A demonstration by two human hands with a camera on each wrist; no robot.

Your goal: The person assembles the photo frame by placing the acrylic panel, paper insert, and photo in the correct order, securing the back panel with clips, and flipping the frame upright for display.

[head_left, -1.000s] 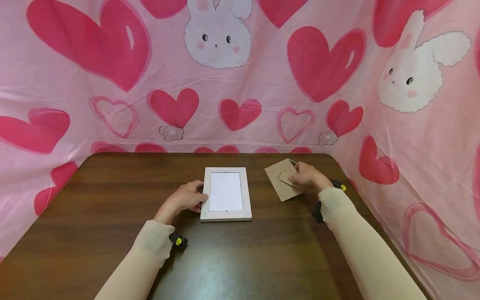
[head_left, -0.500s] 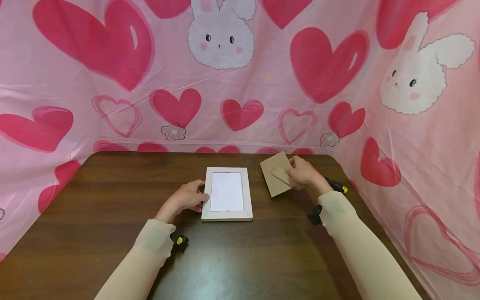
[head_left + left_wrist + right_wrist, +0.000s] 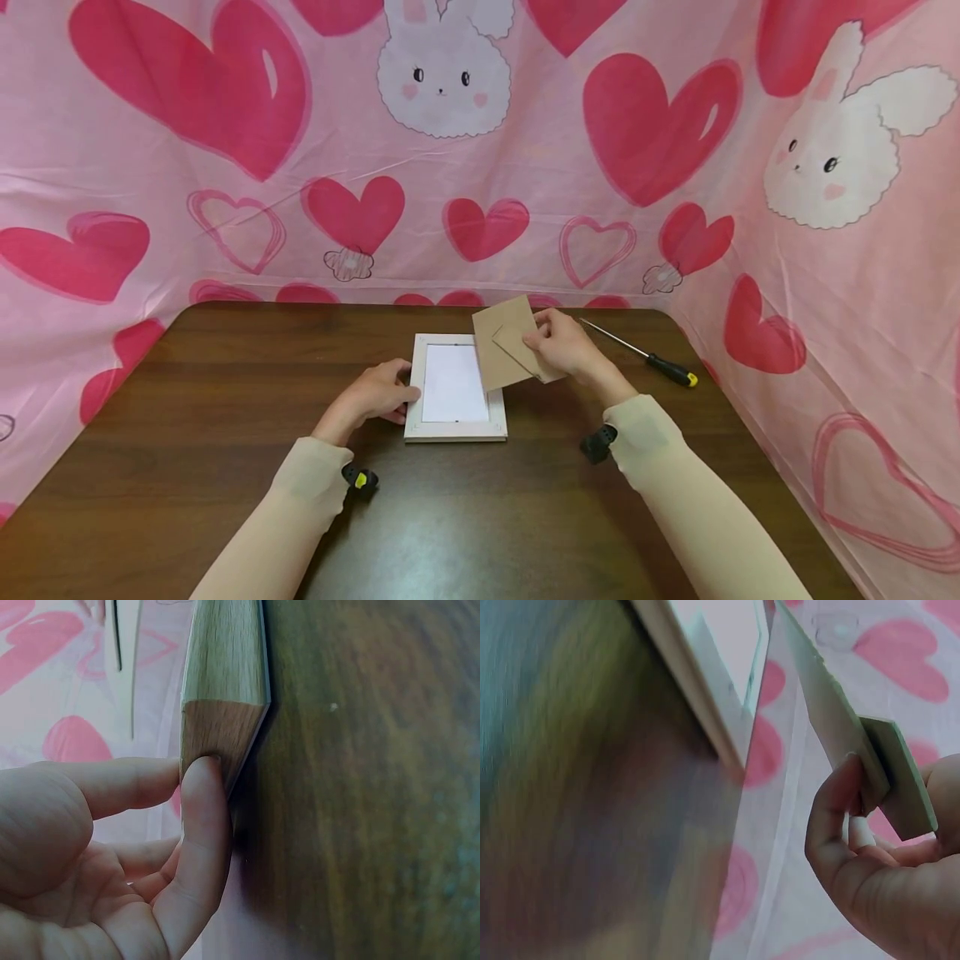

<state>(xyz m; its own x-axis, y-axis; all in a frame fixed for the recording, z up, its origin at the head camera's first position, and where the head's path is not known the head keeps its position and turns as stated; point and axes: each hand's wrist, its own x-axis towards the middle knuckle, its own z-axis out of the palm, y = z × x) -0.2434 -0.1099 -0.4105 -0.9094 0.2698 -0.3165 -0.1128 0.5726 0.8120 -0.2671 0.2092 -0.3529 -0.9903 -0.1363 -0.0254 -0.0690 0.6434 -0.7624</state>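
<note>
Left hand [image 3: 372,392] grips the white frame [image 3: 456,431], left edge; right hand [image 3: 566,343] pinches the brown board [image 3: 497,348] above the frame's right side; screwdriver [image 3: 666,367] lies farther right!

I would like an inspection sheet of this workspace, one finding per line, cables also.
Surface: dark brown wood-grain table.
Job's things: white rectangular wooden frame lies flat, white sheet inside; thin brown rectangular board with flap, raised near its right side.
Clutter: screwdriver with metal shaft, black-and-yellow handle, at right.
Hands: left hand grips the frame's left edge; right hand pinches the board.
Cables: nothing seen.
Surroundings: pink cloth printed with red hearts and white rabbits.
</note>
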